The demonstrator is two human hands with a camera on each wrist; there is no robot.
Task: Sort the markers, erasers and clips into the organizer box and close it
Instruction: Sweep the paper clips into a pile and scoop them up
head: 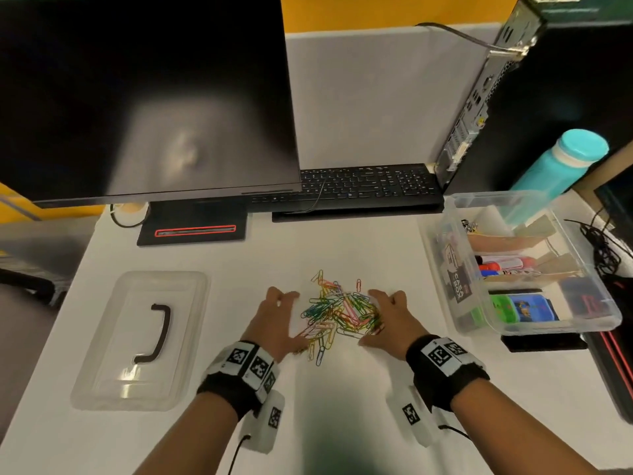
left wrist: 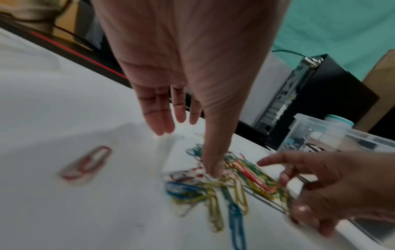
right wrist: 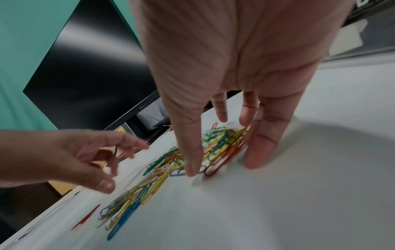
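Across the lower two thirds of the head view lies a white surface (head: 342,389), backed by a grey partition with a yellow wall above it. A dark monitor (head: 144,97) fills the upper left of the frame, a black computer tower (head: 534,97) the upper right, and a keyboard (head: 359,188) lies between them at the far edge. At the right edge stands the clear box (head: 442,255), open, with markers (head: 503,264) in its middle compartment and a teal bottle (head: 561,162) behind it. Its lid (head: 137,341) lies flat at lower left, black handle up, near the surface's left edge. Bare surface lies between the lid and the hands, and from the wrists to the bottom of the frame.

At centre, the clips (head: 339,310) form a loose coloured pile on the surface, well apart from the box. The left hand (head: 274,320) and right hand (head: 390,320) flank the pile, fingers spread and nearly straight, gripping nothing; both thumbs reach into the pile.

The left wrist view alone shows a single red clip (left wrist: 85,163) lying apart at the pile's left. The right wrist view shows the little finger touching the pile's edge.
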